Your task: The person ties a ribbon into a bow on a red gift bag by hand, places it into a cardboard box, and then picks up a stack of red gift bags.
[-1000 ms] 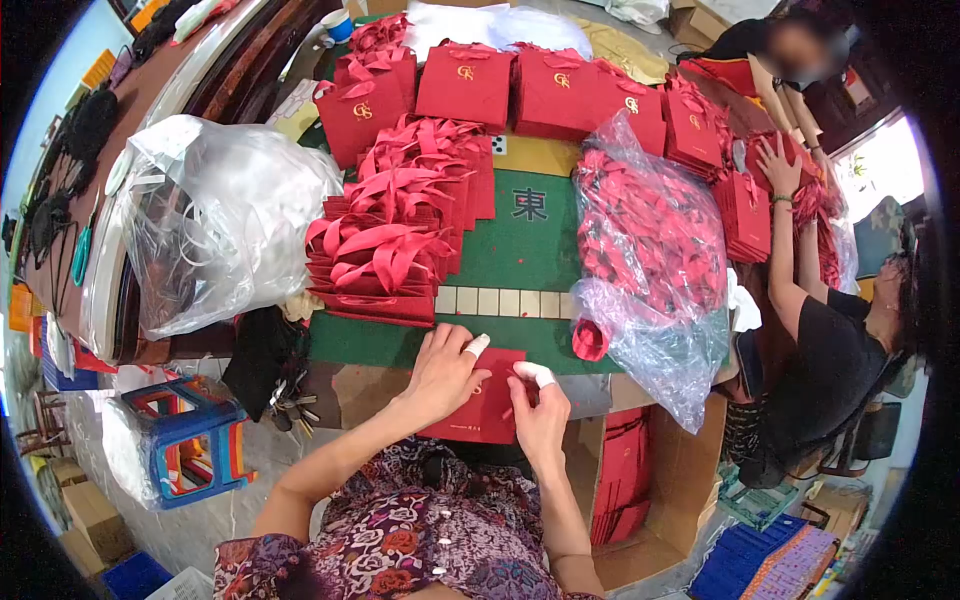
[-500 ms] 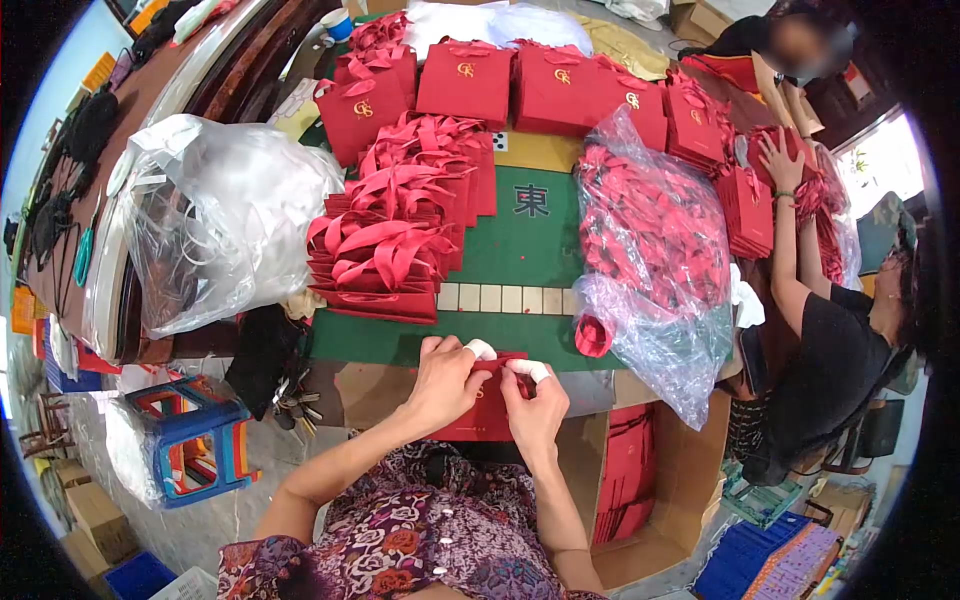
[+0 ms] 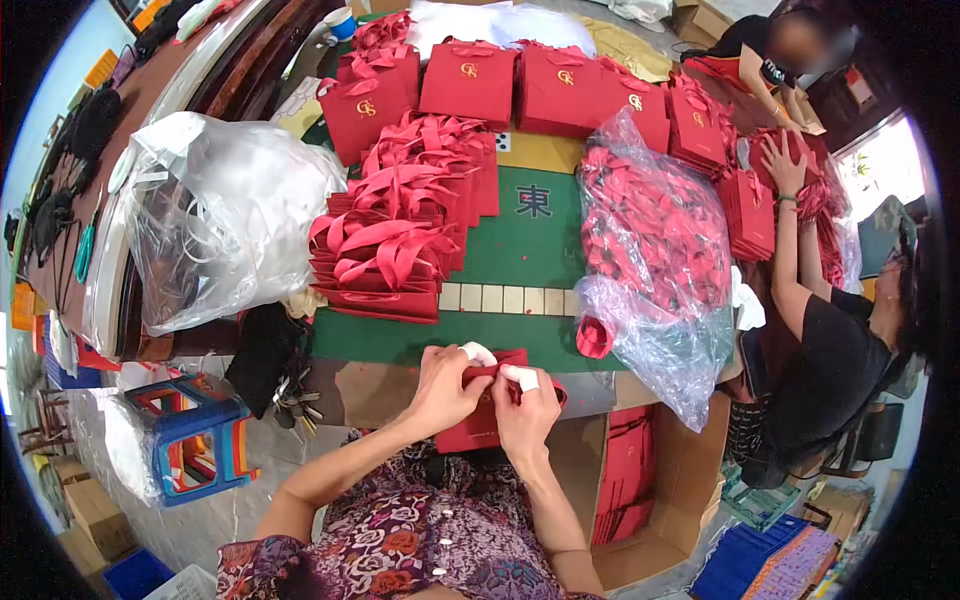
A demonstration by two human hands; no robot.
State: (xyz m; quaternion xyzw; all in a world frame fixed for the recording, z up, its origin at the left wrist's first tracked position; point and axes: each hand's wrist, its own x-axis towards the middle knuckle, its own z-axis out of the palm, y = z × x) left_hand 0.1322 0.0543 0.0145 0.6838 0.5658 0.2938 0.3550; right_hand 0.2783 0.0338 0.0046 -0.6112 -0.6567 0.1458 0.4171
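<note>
A red paper gift bag point(image 3: 465, 436) lies tilted at the near edge of the table, partly covered by my hands. My left hand point(image 3: 447, 388) pinches the bag's top edge, its fingers closed. Close beside it, my right hand point(image 3: 527, 412) is closed too, pinching at the same top edge; a bit of red ribbon shows to its right. White wrapping covers a finger on each hand. Exactly what lies between the fingertips is hidden. Beyond my hands stand rows of red gift bags point(image 3: 385, 258) with ribbon handles.
A clear plastic bag of red ribbons point(image 3: 655, 235) lies right of centre. On the left sits a plastic bag of white material point(image 3: 225, 215). An open cardboard box point(image 3: 680, 500) holds red bags below the table. At right, a co-worker's hand point(image 3: 785, 165) touches red bags.
The red bag at my hands has tilted, its lower end swinging left. My right hand has shifted slightly left and down, and red ribbon now shows on its right.
</note>
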